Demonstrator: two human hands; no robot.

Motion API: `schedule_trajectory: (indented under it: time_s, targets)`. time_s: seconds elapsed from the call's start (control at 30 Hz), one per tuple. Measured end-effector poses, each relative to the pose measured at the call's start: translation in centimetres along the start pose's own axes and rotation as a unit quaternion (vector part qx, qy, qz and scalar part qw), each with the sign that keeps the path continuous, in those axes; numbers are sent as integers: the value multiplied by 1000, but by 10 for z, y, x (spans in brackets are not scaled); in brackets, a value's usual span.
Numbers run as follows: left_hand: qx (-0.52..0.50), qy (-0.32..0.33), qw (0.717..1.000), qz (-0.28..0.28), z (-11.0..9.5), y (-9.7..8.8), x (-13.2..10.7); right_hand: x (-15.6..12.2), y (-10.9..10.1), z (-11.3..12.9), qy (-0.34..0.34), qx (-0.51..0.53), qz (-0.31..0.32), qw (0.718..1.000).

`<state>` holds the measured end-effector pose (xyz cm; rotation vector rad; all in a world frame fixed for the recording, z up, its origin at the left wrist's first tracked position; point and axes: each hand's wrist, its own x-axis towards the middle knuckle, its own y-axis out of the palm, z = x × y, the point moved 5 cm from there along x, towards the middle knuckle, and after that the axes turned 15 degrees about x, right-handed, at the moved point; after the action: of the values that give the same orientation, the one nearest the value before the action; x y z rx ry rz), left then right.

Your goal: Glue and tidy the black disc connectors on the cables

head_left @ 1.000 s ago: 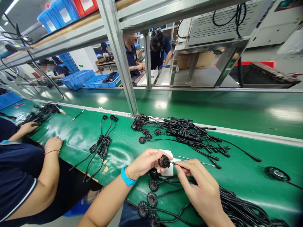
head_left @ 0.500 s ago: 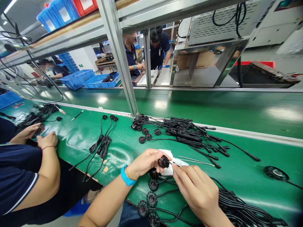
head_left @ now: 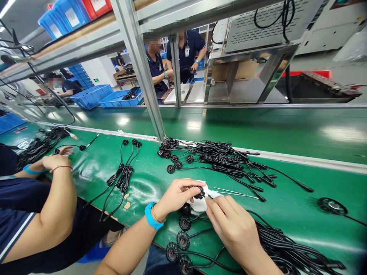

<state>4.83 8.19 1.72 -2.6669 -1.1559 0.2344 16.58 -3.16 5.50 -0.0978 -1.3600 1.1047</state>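
- Black ribbed piece [head_left: 200, 193], clock centre: sitting in the left hand [head_left: 179, 196], raised over a white pad [head_left: 197, 206].
- Left hand: pinching it between thumb and fingers, probably steadying it while leaving the right side exposed.
- Right hand [head_left: 233, 221], four o'clock: fingers curling in, tips meeting the piece's edge; cannot tell what, if anything, they are pinching.
- Thin metal rods [head_left: 237, 194], three o'clock: lying just beyond the right fingers, presumably for easy reach.
- Near disc heads [head_left: 182, 240], seven o'clock: fanning toward the wearer, perhaps for picking singly.
- Far cable pile [head_left: 215, 156], one o'clock: heads pointing left, seemingly keeping ends sorted.
- Coiled cables [head_left: 122, 175], ten o'clock: lying apart.
- Black ring [head_left: 332, 206], three o'clock: resting well apart.
- Counting: one piece, two rods, four clear near heads, three coiled cables, one ring; pile overlapping, uncountable.
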Motion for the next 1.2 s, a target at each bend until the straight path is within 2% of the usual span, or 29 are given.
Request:
schedule_trajectory:
  time_s: [0.37,0.77,1.03,1.2]
  targets:
    - [4,-44,998,46,6,0,3,-2,-1,-8,13,58,10,998]
    - [1,-53,997,48,8,1,3,-2,0,-9,16,55,27,998]
    - [72,-37,995,55,4,4,0,1,1,-9,12,41,29,999]
    - [-6,-78,996,46,7,7,0,0,1,-7,17,36,14,999]
